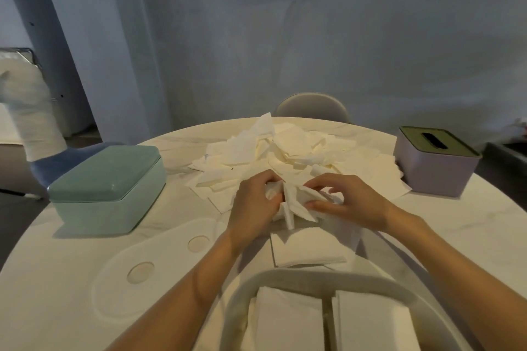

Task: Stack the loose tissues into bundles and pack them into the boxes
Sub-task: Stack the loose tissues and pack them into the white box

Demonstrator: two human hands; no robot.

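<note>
A big heap of loose white tissues [273, 151] covers the middle of the round table [85, 279]. At its near edge both hands hold a crumpled tissue [296, 202]: my left hand [253, 205] grips its left side, and my right hand [350, 199] pinches its right side with thumb and fingers. Just below them lies a flat stack of tissues [308, 251]. A green box with a closed lid [108, 185] stands at the left. At the right stands a lilac box with an olive slotted lid [436, 159]. An open white box [328, 319] at the near edge holds two tissue bundles.
A white lid with two round dimples [159, 262] lies flat on the table left of my forearm. A chair back [312, 107] rises behind the far edge. A blue seat with white cloth [42, 151] is off the table's left.
</note>
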